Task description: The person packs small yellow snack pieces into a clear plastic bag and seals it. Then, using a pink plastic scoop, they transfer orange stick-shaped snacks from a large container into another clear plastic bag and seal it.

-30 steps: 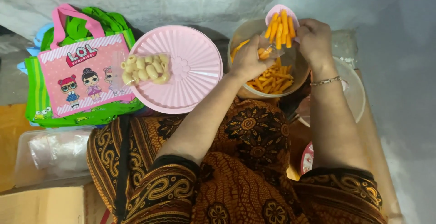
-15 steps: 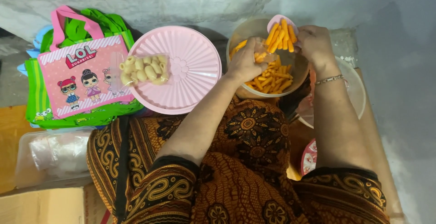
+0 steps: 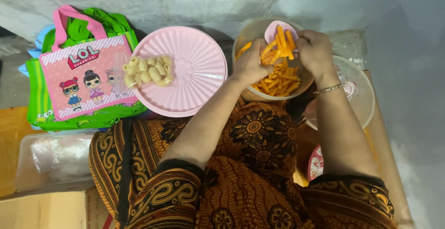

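Together, both hands (left, right) curl around orange snack sticks above the bowl.

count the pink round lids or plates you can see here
2: a large ribbed pink lid left of the bowl with a snack bag on it, and a small pink scoop of orange sticks over the bowl. Others may be hidden.

The person wears a brown dress with a busy pattern all over it. There are round flower shapes, curly swirls and rows of tiny dots in black, orange and cream. The sleeves are short and stop near the elbows, and each sleeve has a dark edge. Both arms are bare below the sleeves. A thin silver bracelet sits on the right wrist
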